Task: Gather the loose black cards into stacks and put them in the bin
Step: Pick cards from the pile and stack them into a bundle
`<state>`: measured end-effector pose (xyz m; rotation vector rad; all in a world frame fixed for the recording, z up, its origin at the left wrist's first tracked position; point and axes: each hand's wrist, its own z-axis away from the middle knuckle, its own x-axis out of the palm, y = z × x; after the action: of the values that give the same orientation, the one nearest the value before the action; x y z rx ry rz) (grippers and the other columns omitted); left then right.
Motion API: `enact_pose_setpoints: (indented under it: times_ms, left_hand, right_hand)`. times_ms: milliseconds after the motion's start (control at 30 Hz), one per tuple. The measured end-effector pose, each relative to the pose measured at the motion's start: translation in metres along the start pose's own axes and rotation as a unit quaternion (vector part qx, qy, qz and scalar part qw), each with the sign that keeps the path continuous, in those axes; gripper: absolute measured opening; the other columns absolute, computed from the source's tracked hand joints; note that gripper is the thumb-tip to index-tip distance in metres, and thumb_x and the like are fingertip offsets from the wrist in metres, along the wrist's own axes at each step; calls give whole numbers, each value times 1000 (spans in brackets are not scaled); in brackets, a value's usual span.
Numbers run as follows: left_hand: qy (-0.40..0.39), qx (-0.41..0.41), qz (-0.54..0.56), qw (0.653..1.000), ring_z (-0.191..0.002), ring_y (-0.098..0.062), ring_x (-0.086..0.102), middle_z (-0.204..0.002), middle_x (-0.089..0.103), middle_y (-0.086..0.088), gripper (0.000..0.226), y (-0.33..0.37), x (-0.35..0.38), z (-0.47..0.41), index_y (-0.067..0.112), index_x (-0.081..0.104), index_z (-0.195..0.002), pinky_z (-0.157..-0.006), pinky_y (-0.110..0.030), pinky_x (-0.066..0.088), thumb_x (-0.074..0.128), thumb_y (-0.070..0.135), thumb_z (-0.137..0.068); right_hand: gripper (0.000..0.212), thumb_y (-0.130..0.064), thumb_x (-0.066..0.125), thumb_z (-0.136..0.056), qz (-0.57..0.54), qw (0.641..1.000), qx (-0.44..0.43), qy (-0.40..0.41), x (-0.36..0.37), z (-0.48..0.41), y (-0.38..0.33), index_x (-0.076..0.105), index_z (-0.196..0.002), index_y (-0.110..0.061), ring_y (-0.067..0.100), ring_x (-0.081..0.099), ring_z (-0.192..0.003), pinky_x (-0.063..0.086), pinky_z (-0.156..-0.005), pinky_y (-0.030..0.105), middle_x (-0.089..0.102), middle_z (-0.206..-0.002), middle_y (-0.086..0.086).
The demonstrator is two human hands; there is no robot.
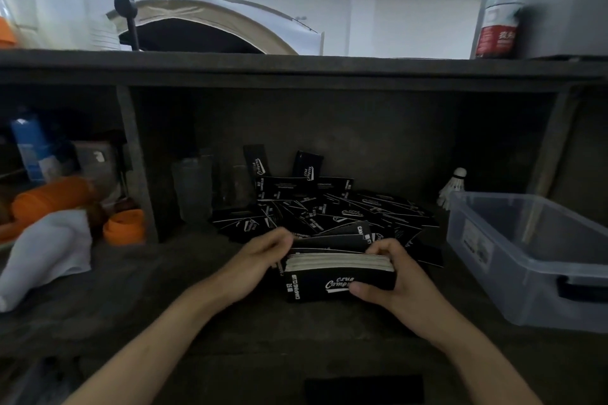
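A translucent grey plastic bin (526, 276) with a dark handle slot sits on the dark tabletop (131, 312). Left of the bin, well apart from it, a thick stack of black cards with white lettering (339, 279) is held on its long edge, its pale card edges facing up. Whether its lower edge touches the tabletop cannot be told. The left hand (260, 260) grasps the end of the stack farther from the bin, fingers curled round it. The right hand (391, 283) grasps the end nearer the bin, thumb pressed on the printed front face and fingers hooked over the top.

Also left of the bin, beyond the stack, a loose heap of the same black cards (329, 214) lies spread out. A few of them lean upright at the back. A white feather shuttlecock (455, 186) stands just behind the bin's far left corner. Farther left of the bin than the heap stands a clear plastic tumbler (192, 191). Farther left still are an orange cup (125, 227) and a crumpled white cloth (42, 256).
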<state>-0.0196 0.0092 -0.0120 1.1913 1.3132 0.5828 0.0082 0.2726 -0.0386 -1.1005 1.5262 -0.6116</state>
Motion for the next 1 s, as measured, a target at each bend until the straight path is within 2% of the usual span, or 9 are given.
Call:
enact_pose_setpoints:
  times_ms: [67, 133, 200, 300, 433, 533, 733, 900, 1000]
  left_hand:
    - [42, -25, 35, 998, -88, 17, 63, -88, 71, 31, 31, 3, 11, -3, 32, 68, -90, -84, -14, 46, 44, 46, -102]
    - [92, -35, 52, 994, -98, -10, 71, -89, 76, 10, 35, 0, 20, -10, 20, 71, -84, -91, -34, 53, 54, 47, -98]
    - [129, -51, 111, 984, -100, -31, 70, -92, 75, -6, 24, 2, 28, -14, 15, 71, -85, -96, -47, 51, 63, 35, -96]
    - [133, -91, 178, 971, -96, -24, 70, -105, 75, -11, 10, 4, 31, -19, 15, 73, -98, -92, -41, 54, 65, 20, -94]
    - [136, -112, 202, 963, -94, -21, 71, -103, 75, -7, 18, 8, 31, -20, 15, 73, -105, -83, -33, 57, 73, 16, -87]
    - [130, -107, 117, 979, -96, -20, 70, -100, 75, -5, 11, 13, 37, -20, 20, 75, -97, -86, -33, 55, 73, 21, -86]
    - [109, -121, 164, 973, -102, -25, 70, -103, 76, -8, 15, 14, 44, -15, 14, 76, -100, -87, -34, 53, 63, 18, -93]
    - [100, -112, 231, 961, -108, -25, 69, -110, 76, -7, 23, 11, 46, -9, 14, 70, -114, -98, -39, 53, 55, 11, -97]
    - [107, -98, 283, 948, -107, -23, 70, -109, 77, -5, 26, 14, 48, -5, 13, 68, -117, -93, -36, 54, 48, 20, -103]
  right_hand:
    - [67, -22, 92, -71, -25, 999, 22, 15, -1, -1, 1, 43, -116, -32, -2, 68, -102, 53, -93, 19, 71, -114, -6]
    - [84, -24, 93, -68, -29, 999, 18, 9, -2, 0, 0, 39, -129, -44, -3, 67, -108, 51, -99, 21, 71, -118, -11]
    - [84, -26, 92, -71, -6, 1000, -3, -6, -1, 0, -1, 41, -134, -49, -6, 64, -113, 50, -101, 19, 69, -120, -20]
    - [68, -40, 91, -69, 10, 1000, -13, -6, 1, -1, -2, 55, -127, -40, -4, 62, -115, 49, -107, 27, 67, -123, -20]
    - [86, -59, 90, -59, 38, 999, -15, 2, 2, -3, 3, 46, -132, -50, 2, 58, -121, 47, -110, 35, 62, -128, -17]
    - [89, -55, 91, -60, 65, 997, -29, 11, 3, -3, 3, 40, -132, -56, -2, 55, -122, 45, -110, 32, 57, -129, -24]
    - [66, -45, 93, -65, 71, 997, -34, 0, 4, -2, 2, 55, -120, -45, -5, 60, -114, 50, -104, 31, 67, -119, -22]
    - [87, -42, 94, -64, 79, 997, -23, 3, 3, -3, 3, 40, -133, -47, -20, 48, -113, 40, -93, 4, 57, -123, -27]
    - [70, -40, 94, -64, 72, 997, -14, -2, 2, -3, 4, 52, -121, -43, -9, 58, -111, 48, -99, 17, 66, -117, -20]
